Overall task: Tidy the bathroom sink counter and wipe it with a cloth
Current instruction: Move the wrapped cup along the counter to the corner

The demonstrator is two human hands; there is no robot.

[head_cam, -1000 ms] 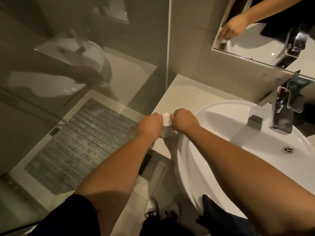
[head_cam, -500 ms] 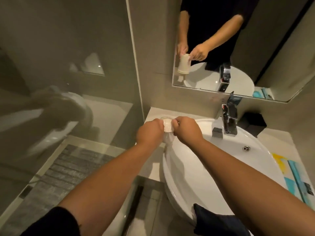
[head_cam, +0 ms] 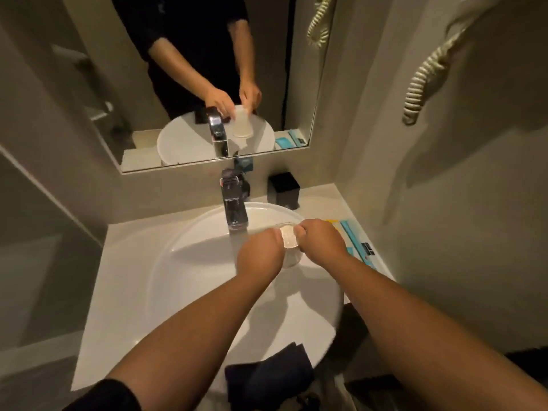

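Note:
A clear glass tumbler (head_cam: 289, 243) is held upright between both my hands, above the right half of the white basin (head_cam: 189, 262). My left hand (head_cam: 259, 253) grips its left side and my right hand (head_cam: 321, 241) grips its right side near the rim. A dark cloth (head_cam: 267, 378) lies draped over the front rim of the basin. The pale counter (head_cam: 118, 256) runs around the basin.
A chrome tap (head_cam: 234, 200) stands behind the basin. A black box (head_cam: 283, 189) sits at the back right. Blue and yellow sachets (head_cam: 355, 241) lie on the right counter strip. The mirror (head_cam: 207, 84) hangs above; a coiled cord (head_cam: 427, 72) hangs on the right wall.
Both hands carried the tumbler from the left counter, beside the shower glass, rightward over the basin. The view swung right and now shows the whole sink and mirror.

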